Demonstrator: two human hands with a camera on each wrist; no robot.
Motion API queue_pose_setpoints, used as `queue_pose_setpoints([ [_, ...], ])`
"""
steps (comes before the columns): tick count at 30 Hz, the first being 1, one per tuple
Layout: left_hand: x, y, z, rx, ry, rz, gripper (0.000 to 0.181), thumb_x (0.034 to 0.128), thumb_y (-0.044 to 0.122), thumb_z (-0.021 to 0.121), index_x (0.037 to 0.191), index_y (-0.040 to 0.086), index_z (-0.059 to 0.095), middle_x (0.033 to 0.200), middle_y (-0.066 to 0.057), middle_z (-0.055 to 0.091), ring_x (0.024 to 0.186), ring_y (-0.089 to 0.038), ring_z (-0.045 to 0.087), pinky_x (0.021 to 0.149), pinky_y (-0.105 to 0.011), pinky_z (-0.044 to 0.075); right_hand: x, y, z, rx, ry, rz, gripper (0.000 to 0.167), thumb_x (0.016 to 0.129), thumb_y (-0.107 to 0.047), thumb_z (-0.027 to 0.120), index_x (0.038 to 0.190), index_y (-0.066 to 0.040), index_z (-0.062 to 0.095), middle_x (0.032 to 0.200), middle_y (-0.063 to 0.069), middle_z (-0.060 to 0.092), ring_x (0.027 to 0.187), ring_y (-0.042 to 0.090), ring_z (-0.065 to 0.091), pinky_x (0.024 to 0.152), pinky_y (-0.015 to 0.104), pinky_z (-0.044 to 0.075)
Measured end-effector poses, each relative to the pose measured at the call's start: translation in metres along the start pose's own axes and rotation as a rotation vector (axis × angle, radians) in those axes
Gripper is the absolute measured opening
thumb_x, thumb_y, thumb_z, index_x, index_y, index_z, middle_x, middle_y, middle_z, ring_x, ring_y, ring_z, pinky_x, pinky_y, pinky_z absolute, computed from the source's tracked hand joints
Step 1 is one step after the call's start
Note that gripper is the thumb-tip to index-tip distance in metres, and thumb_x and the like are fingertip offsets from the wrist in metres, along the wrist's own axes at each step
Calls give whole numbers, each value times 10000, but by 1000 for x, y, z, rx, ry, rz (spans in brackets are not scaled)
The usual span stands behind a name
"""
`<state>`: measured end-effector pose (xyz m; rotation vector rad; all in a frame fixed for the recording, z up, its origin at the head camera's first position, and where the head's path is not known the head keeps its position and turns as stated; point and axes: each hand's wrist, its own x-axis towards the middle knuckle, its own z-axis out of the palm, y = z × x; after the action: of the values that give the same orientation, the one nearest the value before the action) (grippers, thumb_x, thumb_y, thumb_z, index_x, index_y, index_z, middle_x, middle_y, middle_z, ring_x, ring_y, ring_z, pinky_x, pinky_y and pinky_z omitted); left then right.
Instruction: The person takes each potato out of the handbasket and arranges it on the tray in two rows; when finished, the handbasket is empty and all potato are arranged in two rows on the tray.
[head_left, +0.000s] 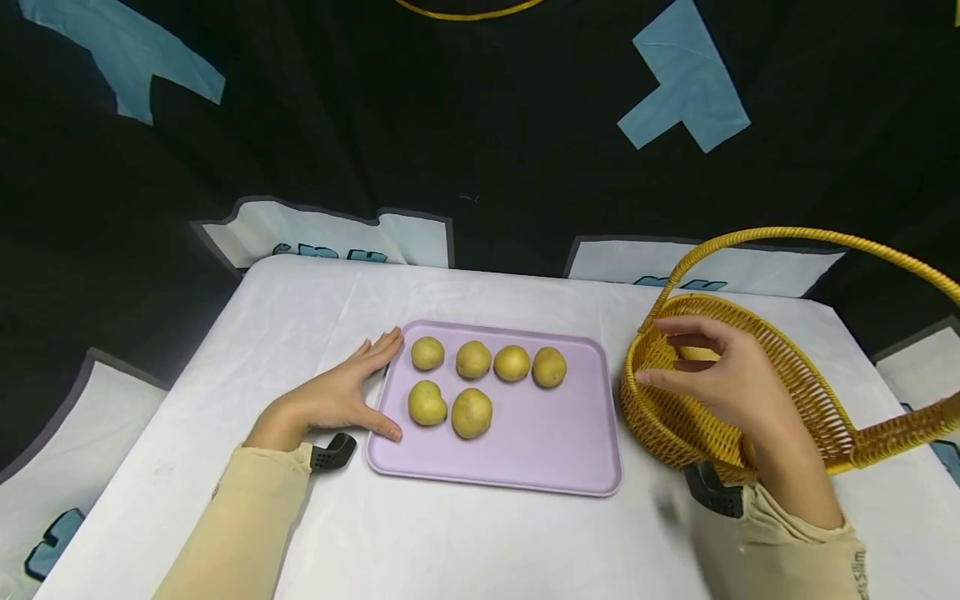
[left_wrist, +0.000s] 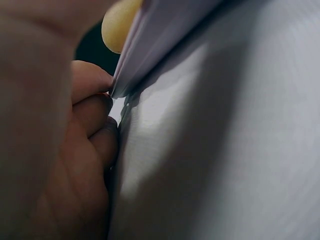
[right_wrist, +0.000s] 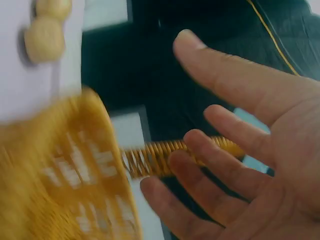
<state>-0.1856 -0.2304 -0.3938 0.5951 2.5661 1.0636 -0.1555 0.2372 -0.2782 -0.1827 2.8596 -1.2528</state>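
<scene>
Several potatoes (head_left: pixel 472 413) lie in two rows on a lilac tray (head_left: pixel 540 450). My left hand (head_left: pixel 341 396) rests at the tray's left edge, thumb and fingers spread along the rim. In the left wrist view the fingertips (left_wrist: pixel 92 80) touch that rim, and one potato (left_wrist: pixel 120 27) shows above it. Over the wicker basket (head_left: pixel 652 425) on the right is my right hand (head_left: pixel 723 375), its thumb and fingers apart and holding nothing. Between them a yellowish round shape (head_left: pixel 696 353), seemingly a potato, shows inside the basket; the hand hides much of the interior.
A tall looped handle (head_left: pixel 787 233) arches over the basket. White cloth (head_left: pixel 465 533) covers the table, and a black curtain (head_left: pixel 480 125) with pale blue patches hangs behind it. The basket stands close to the tray's right side.
</scene>
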Motion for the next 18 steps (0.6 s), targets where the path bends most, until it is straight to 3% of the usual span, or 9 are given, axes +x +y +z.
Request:
queue_pose_setpoints([
  [3,-2,-2,0,2,1,2,1361,597,501,947,1622,94,151,1687,-52,26,1505,-409,-88,1180,-629,-5,6,10,-16,-78,-37,44,727,763,-467,867,1337,-95,618,1339,144,584,1191,357,573,864,247,513],
  [9,-3,-3,0,10,5,-4,1361,597,506,945,1623,100,148,1686,-39,24,1507,-401,-86,1182,-624,-6,25,22,-35,-172,-105,72,790,759,-521,852,1370,-94,589,1359,205,565,1229,405,511,995,602,427],
  [14,-1,-1,1,5,0,-13,1366,593,516,944,1628,126,142,1686,-24,24,1509,-397,-80,1180,-630,2,40,33,-40,-217,-184,104,908,728,-590,840,1406,-65,539,1396,241,520,1245,443,471,1008,653,400],
  [18,-2,0,1,4,2,-20,1374,583,524,946,1629,135,144,1686,-15,29,1512,-390,-72,1183,-625,12,53,45,-39,-228,-258,139,932,732,-537,865,1432,-41,500,1444,255,465,1280,476,426,1023,673,382],
])
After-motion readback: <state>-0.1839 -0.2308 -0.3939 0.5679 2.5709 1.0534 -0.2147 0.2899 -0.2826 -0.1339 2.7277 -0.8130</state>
